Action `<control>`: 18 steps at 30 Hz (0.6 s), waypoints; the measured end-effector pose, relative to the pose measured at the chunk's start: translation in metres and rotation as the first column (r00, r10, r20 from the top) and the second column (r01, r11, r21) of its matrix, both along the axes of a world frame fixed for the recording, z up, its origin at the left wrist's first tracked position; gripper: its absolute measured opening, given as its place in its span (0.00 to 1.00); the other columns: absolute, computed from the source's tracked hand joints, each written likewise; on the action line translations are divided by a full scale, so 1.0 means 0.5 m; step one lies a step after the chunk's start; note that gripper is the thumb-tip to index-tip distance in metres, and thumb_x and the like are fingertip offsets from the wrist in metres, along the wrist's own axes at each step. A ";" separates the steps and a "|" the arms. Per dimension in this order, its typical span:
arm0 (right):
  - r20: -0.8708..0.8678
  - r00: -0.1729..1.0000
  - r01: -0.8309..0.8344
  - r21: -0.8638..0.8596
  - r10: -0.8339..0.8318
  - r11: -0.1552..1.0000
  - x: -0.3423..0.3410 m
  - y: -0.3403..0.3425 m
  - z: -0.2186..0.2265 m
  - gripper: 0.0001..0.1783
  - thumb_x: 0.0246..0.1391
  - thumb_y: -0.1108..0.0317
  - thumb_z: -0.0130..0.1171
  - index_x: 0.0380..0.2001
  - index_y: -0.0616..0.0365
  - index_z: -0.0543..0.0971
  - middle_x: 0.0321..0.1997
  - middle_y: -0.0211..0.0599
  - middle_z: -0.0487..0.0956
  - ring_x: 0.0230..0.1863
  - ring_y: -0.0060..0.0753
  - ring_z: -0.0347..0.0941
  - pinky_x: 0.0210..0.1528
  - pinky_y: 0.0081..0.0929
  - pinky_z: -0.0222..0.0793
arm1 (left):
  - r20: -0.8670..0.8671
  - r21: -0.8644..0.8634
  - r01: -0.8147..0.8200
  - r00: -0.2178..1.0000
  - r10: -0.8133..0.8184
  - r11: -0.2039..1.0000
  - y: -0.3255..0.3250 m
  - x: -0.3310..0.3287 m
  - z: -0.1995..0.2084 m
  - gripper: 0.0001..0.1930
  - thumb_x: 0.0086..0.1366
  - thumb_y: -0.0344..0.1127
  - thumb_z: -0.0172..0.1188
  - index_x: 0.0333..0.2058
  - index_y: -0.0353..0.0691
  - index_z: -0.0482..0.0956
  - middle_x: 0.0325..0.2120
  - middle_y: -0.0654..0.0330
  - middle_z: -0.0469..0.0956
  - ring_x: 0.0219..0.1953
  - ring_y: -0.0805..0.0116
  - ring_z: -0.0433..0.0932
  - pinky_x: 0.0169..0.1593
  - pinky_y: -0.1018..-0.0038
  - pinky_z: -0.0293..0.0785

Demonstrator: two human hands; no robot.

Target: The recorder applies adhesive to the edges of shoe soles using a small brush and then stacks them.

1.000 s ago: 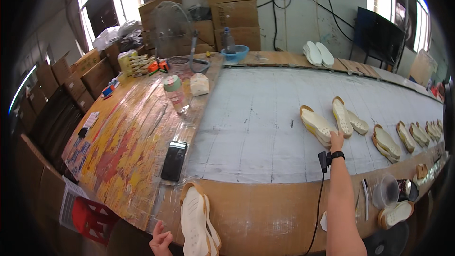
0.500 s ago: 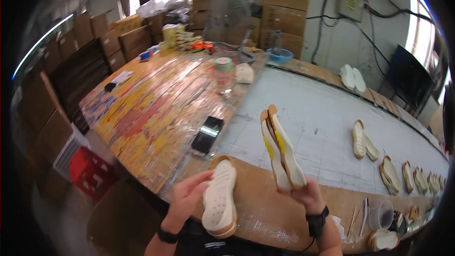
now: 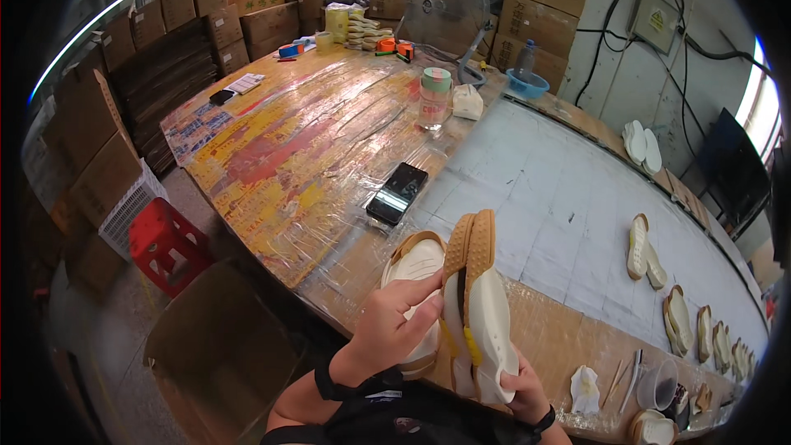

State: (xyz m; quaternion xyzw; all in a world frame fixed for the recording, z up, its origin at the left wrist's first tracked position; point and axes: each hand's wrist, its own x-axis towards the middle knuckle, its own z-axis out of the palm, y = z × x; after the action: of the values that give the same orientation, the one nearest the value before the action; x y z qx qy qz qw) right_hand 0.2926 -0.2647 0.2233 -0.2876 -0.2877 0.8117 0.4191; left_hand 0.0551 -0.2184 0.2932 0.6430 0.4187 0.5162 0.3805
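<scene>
A pair of cream shoe soles (image 3: 486,313) with tan, studded bottoms and yellow side patches stands upright, pressed together, in front of me. My right hand (image 3: 525,385) grips the pair at its lower end. Against the left edge, higher up, my left hand (image 3: 394,323) has its fingers bent and closed on the soles. Another cream sole (image 3: 418,262) with a tan rim lies on the table's near edge, partly hidden behind my left hand and the held pair.
On the brown table (image 3: 329,148) lies a phone (image 3: 397,194); a green-lidded jar (image 3: 434,99) stands beyond it. More soles (image 3: 677,321) line the grey surface at right. Near them are a plastic cup (image 3: 657,385) and crumpled tissue (image 3: 585,389). A red stool (image 3: 169,245) stands left.
The held pair has come nearer and turned so its tan bottoms show. My left hand has left the lying sole and moved right onto the pair. The view has shifted.
</scene>
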 end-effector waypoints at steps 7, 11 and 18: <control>0.063 0.994 0.078 0.090 -0.084 0.993 -0.007 -0.023 -0.008 0.42 0.40 0.68 0.62 0.58 0.64 0.54 0.54 0.39 0.67 0.53 0.30 0.65 0.55 0.28 0.60 | -0.005 0.003 -0.089 0.996 0.089 0.996 -0.014 0.032 0.018 0.25 0.53 0.40 0.61 0.45 0.28 0.72 0.32 0.49 0.78 0.37 0.64 0.77 0.41 0.75 0.70; 0.023 0.991 0.129 -0.023 -0.128 0.991 -0.033 0.005 0.059 0.43 0.42 0.65 0.62 0.60 0.62 0.53 0.56 0.39 0.64 0.56 0.31 0.61 0.56 0.30 0.59 | 0.418 -0.129 0.105 0.908 -0.042 0.986 0.010 0.054 -0.017 0.39 0.59 0.41 0.56 0.60 0.29 0.43 0.50 0.51 0.65 0.50 0.69 0.67 0.52 0.74 0.63; 0.332 0.888 0.070 0.586 -0.318 0.807 -0.066 0.070 0.074 0.46 0.41 0.60 0.65 0.60 0.60 0.53 0.62 0.47 0.54 0.61 0.39 0.55 0.58 0.34 0.55 | 0.628 -0.271 0.111 0.773 0.089 0.956 0.003 0.106 -0.021 0.43 0.57 0.37 0.55 0.60 0.33 0.33 0.55 0.49 0.53 0.56 0.63 0.60 0.57 0.69 0.59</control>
State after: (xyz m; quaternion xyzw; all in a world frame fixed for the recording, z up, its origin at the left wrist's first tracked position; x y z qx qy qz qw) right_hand 0.2595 -0.2298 0.2602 -0.3462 -0.5626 0.5631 0.4965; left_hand 0.1083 -0.2167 0.2828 0.3704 0.3339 0.6322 0.5930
